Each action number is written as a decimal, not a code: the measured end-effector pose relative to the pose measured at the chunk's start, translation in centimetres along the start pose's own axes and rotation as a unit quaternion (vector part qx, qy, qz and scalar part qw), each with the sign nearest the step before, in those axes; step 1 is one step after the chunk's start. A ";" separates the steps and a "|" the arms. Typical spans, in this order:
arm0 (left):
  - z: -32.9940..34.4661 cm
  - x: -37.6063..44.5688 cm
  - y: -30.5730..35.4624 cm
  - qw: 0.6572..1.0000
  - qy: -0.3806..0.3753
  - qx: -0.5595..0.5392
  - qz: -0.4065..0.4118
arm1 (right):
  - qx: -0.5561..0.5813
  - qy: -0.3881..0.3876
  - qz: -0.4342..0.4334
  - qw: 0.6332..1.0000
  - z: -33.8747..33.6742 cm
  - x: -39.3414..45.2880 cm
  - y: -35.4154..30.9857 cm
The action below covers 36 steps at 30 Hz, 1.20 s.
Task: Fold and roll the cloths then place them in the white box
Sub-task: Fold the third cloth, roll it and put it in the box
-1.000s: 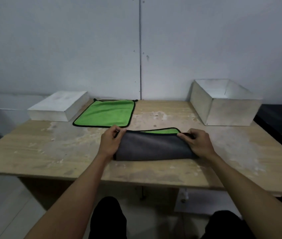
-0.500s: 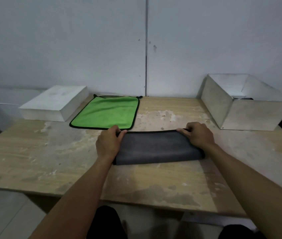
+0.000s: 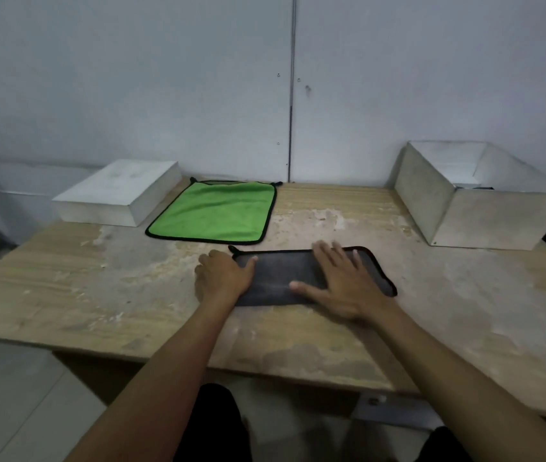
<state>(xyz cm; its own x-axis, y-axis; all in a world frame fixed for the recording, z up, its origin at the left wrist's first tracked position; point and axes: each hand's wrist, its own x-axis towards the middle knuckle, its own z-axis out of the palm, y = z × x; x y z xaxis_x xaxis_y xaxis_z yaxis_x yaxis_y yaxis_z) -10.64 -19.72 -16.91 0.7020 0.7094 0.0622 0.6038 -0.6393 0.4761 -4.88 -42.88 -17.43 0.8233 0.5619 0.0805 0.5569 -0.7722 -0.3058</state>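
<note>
A grey cloth (image 3: 281, 273) with black trim lies folded in half, grey side up, at the middle of the wooden table (image 3: 98, 295). My left hand (image 3: 223, 276) rests on its left end, thumb on the fabric. My right hand (image 3: 338, 281) lies flat on its right half, fingers spread. A second cloth (image 3: 214, 211), green with black trim, lies spread flat farther back. The open white box (image 3: 485, 218) stands at the back right; something dark shows inside it.
A closed white flat box (image 3: 118, 191) sits at the back left, beside the green cloth. A pale wall runs behind the table. The table's front edge is near my knees.
The grey cloth's top edge has been laid down, hiding its green side. My hands let go of the far edge; the right one now presses flat on the cloth. The camera shifted closer.
</note>
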 end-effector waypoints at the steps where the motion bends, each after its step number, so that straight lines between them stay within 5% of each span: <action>1: -0.4 -0.4 0.1 0.999 -0.028 0.022 -0.003 | -0.011 -0.025 -0.008 1.000 0.7 -0.6 -0.7; 8: -3.4 -2.7 0.5 0.986 -0.163 0.039 -0.017 | -0.065 -0.072 -0.021 0.995 2.1 -2.1 -1.8; 13: -3.6 -2.3 1.0 0.944 -0.174 -0.264 -0.095 | -0.054 -0.058 -0.020 0.997 2.2 -2.3 -2.0; 20: -3.3 -3.7 5.7 0.875 -0.078 -0.477 0.014 | -0.049 -0.069 -0.019 0.996 1.8 -2.5 -2.1; 36: 5.3 -8.4 16.2 0.899 -0.184 -0.353 0.181 | -0.083 -0.015 0.014 0.996 -0.6 -6.9 4.0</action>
<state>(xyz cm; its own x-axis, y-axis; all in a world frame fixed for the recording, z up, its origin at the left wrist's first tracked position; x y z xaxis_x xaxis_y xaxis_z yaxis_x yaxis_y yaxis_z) -4.74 -37.67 -14.38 0.9601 0.2642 0.0920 0.0124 -0.3686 0.9295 -8.23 -50.02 -18.67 0.8365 0.5461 0.0452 0.5463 -0.8246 -0.1466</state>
